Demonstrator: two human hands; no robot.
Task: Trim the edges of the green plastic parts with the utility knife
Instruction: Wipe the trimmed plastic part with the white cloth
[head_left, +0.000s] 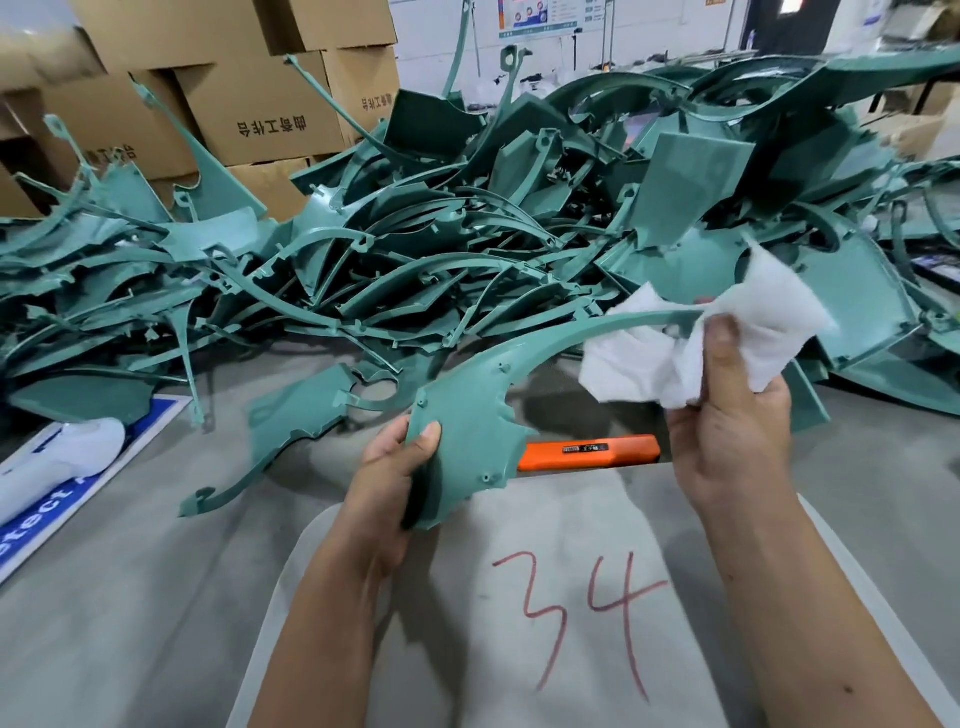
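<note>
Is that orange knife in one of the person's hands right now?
No, the orange utility knife lies on the table while the left hand holds a green part and the right hand grips a white cloth.

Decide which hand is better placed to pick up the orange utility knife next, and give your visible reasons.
Probably the right hand: it holds only a white cloth and hovers beside the orange utility knife. The left hand grips the green plastic part.

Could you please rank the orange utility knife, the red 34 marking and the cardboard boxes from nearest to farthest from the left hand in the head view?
From the left hand:
1. Orange utility knife, just right of it.
2. Red 34 marking, below, toward the camera.
3. Cardboard boxes, far back left.
</note>
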